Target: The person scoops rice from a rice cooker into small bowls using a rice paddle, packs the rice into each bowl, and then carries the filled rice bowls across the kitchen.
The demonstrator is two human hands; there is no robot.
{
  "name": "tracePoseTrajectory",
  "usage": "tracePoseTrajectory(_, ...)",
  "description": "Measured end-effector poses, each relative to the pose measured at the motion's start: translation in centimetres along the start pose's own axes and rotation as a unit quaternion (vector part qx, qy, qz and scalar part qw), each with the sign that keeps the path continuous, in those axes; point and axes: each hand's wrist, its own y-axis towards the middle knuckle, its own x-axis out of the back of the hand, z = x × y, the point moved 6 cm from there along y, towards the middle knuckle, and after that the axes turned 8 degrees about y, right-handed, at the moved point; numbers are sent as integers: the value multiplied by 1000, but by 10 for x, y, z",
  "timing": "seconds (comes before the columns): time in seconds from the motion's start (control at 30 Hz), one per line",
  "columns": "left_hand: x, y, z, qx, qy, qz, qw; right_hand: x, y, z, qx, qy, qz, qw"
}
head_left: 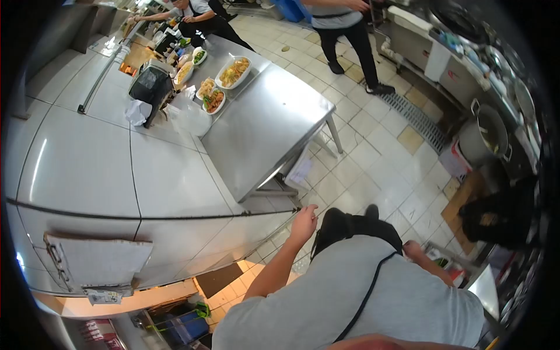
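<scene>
My left hand (305, 223) hangs in front of my body, beside the corner of the tiled wall. Its fingers are loosely bent and apart, with nothing visible in them. On the other side, my right hand (413, 249) is low beside my hip, small and partly turned away, so its fingers cannot be made out. The steel table (271, 119) stands ahead of my left hand, not touched by it. Dishes of food, among them a white tray of yellowish food (234, 72) and a bowl of reddish food (214, 101), sit at its far side.
One person (201, 16) reaches over the counter at the upper left. Another person (344, 29) stands on the tiled floor beyond the table. A floor grate (415, 121), a large pot (483, 133) and a black bag (496, 217) are at the right.
</scene>
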Motion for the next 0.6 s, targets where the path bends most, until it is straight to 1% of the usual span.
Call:
tracePoseTrajectory(0.07, 12, 42, -3, 25, -28, -24, 999, 98, 33, 42, 51, -39, -37, 997)
tracePoseTrajectory(0.1, 17, 65, -1, 42, -47, -39, 997, 146, 46, 66, 98, -65, -70, 991)
tracePoseTrajectory(0.13, 18, 90, 0, 43, -50, -44, 997, 184, 61, 90, 123, -93, -93, 984)
tracePoseTrajectory(0.17, 17, 118, -2, 20, -73, -62, 995, 222, 73, 118, 146, -118, -116, 975)
tracePoseTrajectory(0.2, 18, 143, -4, -5, -94, -77, 993, 263, 69, 161, 172, -131, -140, 966)
tracePoseTrajectory(0.23, 22, 167, -9, -4, -94, -75, 993, 292, 58, 204, 196, -143, -160, 957)
tracePoseTrajectory(0.27, 30, 196, -27, -35, -135, -84, 987, 316, 55, 238, 197, -147, -160, 956)
tracePoseTrajectory(0.3, 41, 223, -45, -64, -176, -98, 977, 340, 52, 276, 233, -108, -171, 951)
tracePoseTrajectory(0.33, 55, 250, -57, -62, -176, -105, 977, 362, 49, 314, 272, -66, -182, 943)
tracePoseTrajectory(0.37, 70, 275, -77, -96, -132, -86, 983, 376, 45, 346, 278, -69, -182, 941)
tracePoseTrajectory(0.4, 81, 301, -94, -131, -87, -68, 985, 389, 40, 379, 311, -43, -171, 934)
tracePoseTrajectory(0.43, 91, 329, -104, -131, -84, -76, 985, 404, 39, 410, 343, -17, -160, 925)
tracePoseTrajectory(0.5, 99, 379, -120, -146, -125, -48, 980, 429, 52, 458, 359, -15, -143, 922)
tracePoseTrajectory(0.57, 100, 426, -130, -128, -137, -35, 982, 471, 58, 507, 446, -8, -207, 870)
tracePoseTrajectory(0.6, 103, 451, -135, -135, -115, -75, 981, 499, 59, 539, 437, -7, -204, 876)
